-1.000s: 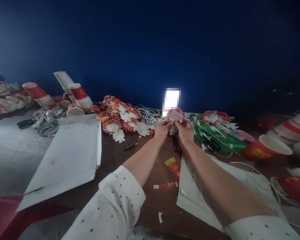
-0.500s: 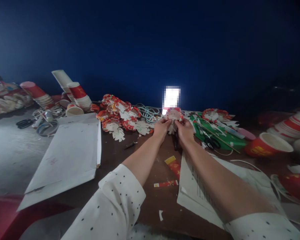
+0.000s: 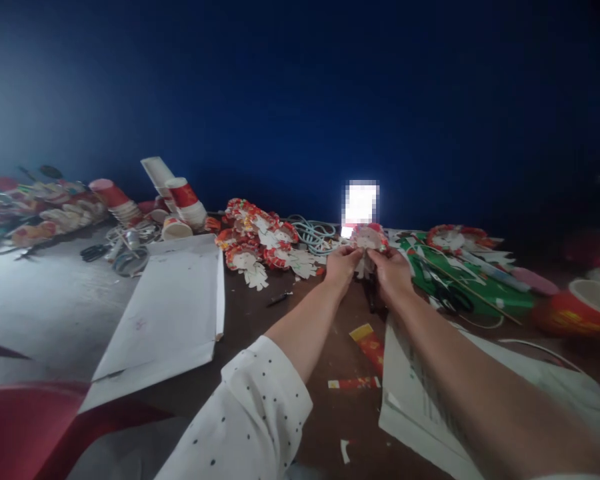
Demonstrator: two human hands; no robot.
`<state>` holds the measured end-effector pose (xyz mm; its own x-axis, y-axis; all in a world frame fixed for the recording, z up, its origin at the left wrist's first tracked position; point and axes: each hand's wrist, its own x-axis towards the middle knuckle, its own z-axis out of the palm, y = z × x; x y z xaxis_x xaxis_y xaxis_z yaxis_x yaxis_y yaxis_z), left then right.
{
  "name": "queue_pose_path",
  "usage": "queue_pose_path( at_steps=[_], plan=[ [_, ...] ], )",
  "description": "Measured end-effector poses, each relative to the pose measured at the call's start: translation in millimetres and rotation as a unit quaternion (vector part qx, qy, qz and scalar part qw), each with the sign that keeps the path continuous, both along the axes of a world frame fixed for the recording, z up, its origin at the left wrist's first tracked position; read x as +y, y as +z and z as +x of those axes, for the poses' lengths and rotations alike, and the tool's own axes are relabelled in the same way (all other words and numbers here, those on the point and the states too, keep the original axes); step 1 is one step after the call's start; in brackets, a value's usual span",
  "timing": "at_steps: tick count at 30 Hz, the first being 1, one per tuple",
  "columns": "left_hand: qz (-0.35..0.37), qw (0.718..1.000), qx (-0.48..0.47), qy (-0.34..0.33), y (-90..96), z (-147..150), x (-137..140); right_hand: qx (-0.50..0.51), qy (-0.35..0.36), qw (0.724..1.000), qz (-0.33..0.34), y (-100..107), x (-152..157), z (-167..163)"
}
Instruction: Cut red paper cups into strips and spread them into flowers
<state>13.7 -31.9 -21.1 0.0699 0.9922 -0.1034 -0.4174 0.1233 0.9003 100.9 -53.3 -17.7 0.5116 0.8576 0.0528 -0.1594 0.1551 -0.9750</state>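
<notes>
A paper craft figure [image 3: 369, 238] with a pale face, a red fringed rim and white paper below is held up between my two hands, over the far part of the table. My left hand [image 3: 341, 268] pinches its lower left edge. My right hand [image 3: 393, 272] grips its lower right edge, fingers closed. Directly beneath the figure lies a dark, narrow object [image 3: 371, 295], partly hidden by my right hand. A pile of similar red-and-white paper figures [image 3: 260, 235] lies left of my hands.
Black-handled scissors [image 3: 453, 297] rest on a green sheet [image 3: 513, 301] at right. A red paper cup [image 3: 575, 313] stands beyond. Left are a white board [image 3: 167, 320], stacked paper cups [image 3: 187, 203] and a red chair [image 3: 30, 427]. Red paper strips [image 3: 367, 343] lie in front, beside printed sheets [image 3: 420, 407].
My view has turned left, so everything sits further right in the picture. Both hands keep hold of the paper figure, with no clear change in grip.
</notes>
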Motion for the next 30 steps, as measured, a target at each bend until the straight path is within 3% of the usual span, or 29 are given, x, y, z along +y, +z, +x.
queue_pose_path(
  at_steps=[12, 30],
  plan=[
    [0.002, 0.998, 0.048, 0.037, 0.5, 2, -3, -0.02, 0.019, 1.0, -0.006, -4, 3, 1],
    [0.039, 0.997, 0.069, -0.003, -8.8, -5, 4, 0.015, 0.043, 0.999, 0.014, 10, -8, -4]
  ],
)
